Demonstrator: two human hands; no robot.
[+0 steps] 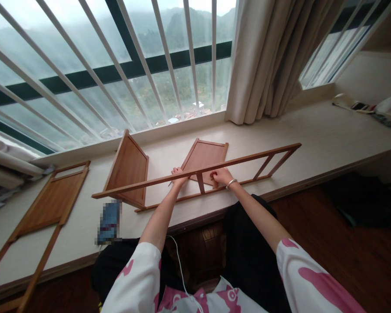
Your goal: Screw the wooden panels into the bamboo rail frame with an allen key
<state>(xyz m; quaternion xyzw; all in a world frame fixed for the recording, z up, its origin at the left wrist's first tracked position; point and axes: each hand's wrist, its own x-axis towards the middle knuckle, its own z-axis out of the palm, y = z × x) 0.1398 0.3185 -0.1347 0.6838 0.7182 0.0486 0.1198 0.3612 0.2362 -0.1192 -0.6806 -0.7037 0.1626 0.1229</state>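
Note:
A long wooden frame (244, 164) with short crossbars stands on its side on the pale ledge, joined at its left end to an upright wooden panel (128, 169). Both my arms reach over its top rail. My left hand (179, 175) is closed beyond that rail, and a thin dark rod (170, 183) pokes out beside it; the fingers' grip is partly hidden. Between the rails, my right hand (222, 175) has its fingers curled on a small wooden piece (214, 184) near a crossbar. Behind both hands a loose wooden panel (206, 154) lies flat.
Another wooden frame with a panel (48, 204) lies at the left, reaching past the front edge. A blurred-out phone-like object (109, 222) with a white cable sits near my left knee. Barred windows and a curtain (263, 65) border the ledge (326, 130).

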